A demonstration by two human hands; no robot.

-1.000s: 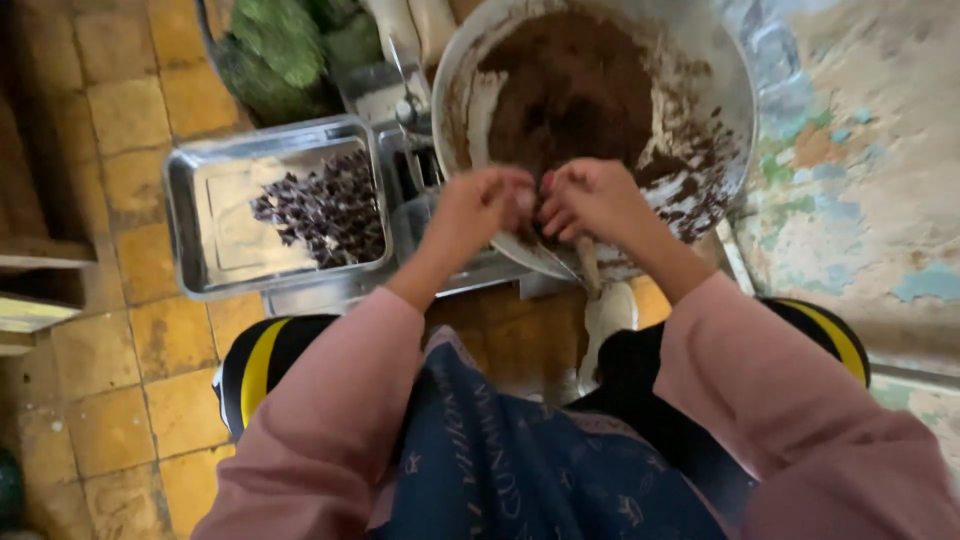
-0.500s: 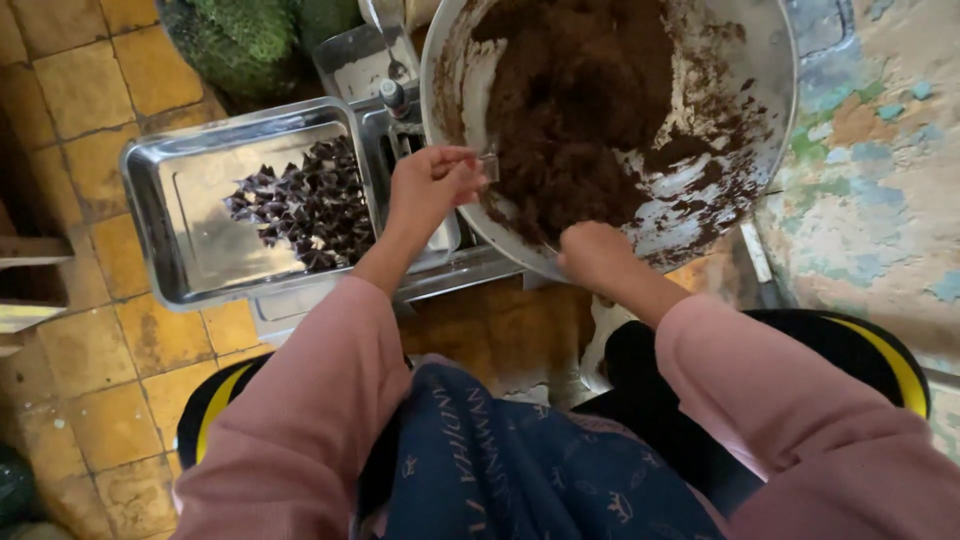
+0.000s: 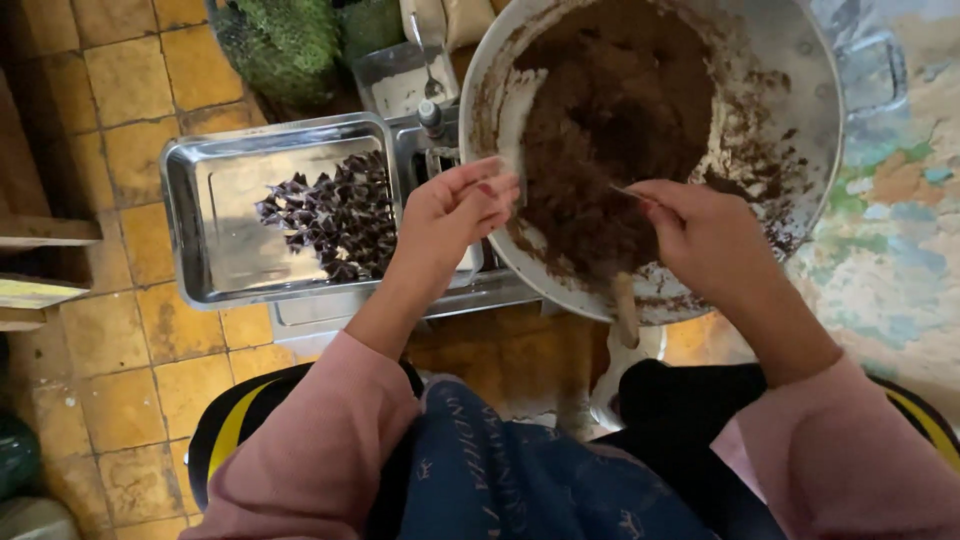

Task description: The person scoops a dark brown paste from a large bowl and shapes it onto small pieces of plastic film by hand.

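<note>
Reaching right hand (image 3: 705, 235) into brown mix (image 3: 610, 130) in bowl (image 3: 800, 120), fingers pinched on small bit; a second ago both hands met at rim. Left hand (image 3: 455, 210) loosely curled, apparently empty, near tray (image 3: 190, 220) of dark pieces (image 3: 335, 215).

Your left hand (image 3: 455, 215) covers the near right corner of the steel tray (image 3: 190, 215) and part of the metal stand behind it, and you cannot tell whether its curled fingers pinch anything. Your right hand (image 3: 705, 240) hides the near rim of the big bowl (image 3: 790, 60), whose top is cut off by the frame; the thin thing at its fingertips is too small to identify. Left of your left hand, the dark folded pieces (image 3: 335, 215) are too small to make out.
</note>
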